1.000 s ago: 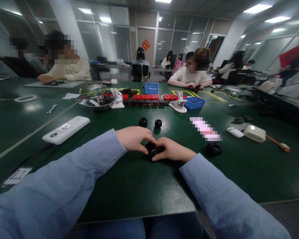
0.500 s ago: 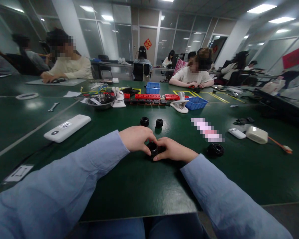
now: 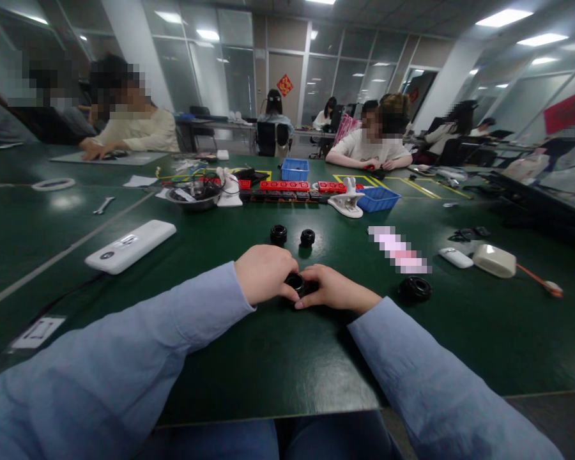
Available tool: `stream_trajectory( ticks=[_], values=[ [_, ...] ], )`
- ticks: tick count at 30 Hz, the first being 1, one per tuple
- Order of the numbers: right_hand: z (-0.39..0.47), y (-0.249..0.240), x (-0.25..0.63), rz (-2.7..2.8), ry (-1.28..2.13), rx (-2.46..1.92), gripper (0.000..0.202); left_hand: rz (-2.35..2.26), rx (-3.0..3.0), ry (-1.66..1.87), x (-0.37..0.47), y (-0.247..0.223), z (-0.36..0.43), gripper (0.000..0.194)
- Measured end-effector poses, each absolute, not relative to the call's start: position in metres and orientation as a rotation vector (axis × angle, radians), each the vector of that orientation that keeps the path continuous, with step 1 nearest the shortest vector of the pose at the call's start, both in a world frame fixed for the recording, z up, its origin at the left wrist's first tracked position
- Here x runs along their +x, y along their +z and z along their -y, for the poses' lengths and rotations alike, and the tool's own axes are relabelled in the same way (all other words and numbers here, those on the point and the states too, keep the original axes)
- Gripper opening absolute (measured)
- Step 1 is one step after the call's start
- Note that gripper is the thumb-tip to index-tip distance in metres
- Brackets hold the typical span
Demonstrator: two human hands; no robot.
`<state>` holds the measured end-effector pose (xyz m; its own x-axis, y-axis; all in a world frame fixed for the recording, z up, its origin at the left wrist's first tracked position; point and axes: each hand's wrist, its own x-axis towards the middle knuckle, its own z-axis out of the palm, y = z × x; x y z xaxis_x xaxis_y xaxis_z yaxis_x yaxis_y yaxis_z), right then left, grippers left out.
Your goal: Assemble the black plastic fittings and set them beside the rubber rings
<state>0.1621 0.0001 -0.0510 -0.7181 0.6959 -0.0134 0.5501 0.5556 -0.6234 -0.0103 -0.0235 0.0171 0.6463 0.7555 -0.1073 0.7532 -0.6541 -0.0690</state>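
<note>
Low over the green table, a black ring-shaped part (image 3: 296,282) with an opening on top is gripped between my two hands. My left hand (image 3: 264,273) pinches its left side, thumb in front and fingers curled behind. From the right, my right hand (image 3: 338,287) closes round the same part, thumb at the front. Fingers cover much of it, so its lower half is hidden. Just beyond stand two similar black ribbed parts, a larger one (image 3: 278,234) and a smaller one (image 3: 307,237). Another black ribbed part (image 3: 414,289) lies to the right of my right hand.
A white power bank-like device (image 3: 131,246) lies left, with a wrench (image 3: 104,205) behind it. Across the middle are a metal bowl (image 3: 191,203), red blocks (image 3: 284,186), white clamps (image 3: 347,203) and blue bins (image 3: 378,199). A white mouse-shaped object (image 3: 455,257) is right. Other people sit beyond.
My left hand has turned and shifted slightly right, its fingers closing more tightly on the black part. My right hand stays in nearly the same place.
</note>
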Motion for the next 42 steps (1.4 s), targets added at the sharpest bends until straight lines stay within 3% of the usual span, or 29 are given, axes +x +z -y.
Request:
stream_trajectory(
  ticks=[11, 19, 31, 42],
  values=[
    [-0.001, -0.054, 0.162, 2.471, 0.991, -1.057, 0.026, 1.396, -2.673, 0.162, -0.005, 0.016, 0.029, 0.052],
    [0.004, -0.052, 0.155, 2.4, 0.825, -1.28, 0.032, 1.488, -2.567, 0.053, -0.002, 0.009, 0.026, 0.055],
    [0.01, -0.053, 0.146, 2.282, 0.719, -1.451, 0.04, 1.605, -2.465, 0.001, 0.002, 0.0, 0.025, 0.076],
    [0.009, -0.055, 0.149, 2.339, 0.713, -1.372, 0.04, 1.63, -2.426, -0.023, -0.01, 0.011, 0.019, 0.074]
  ],
)
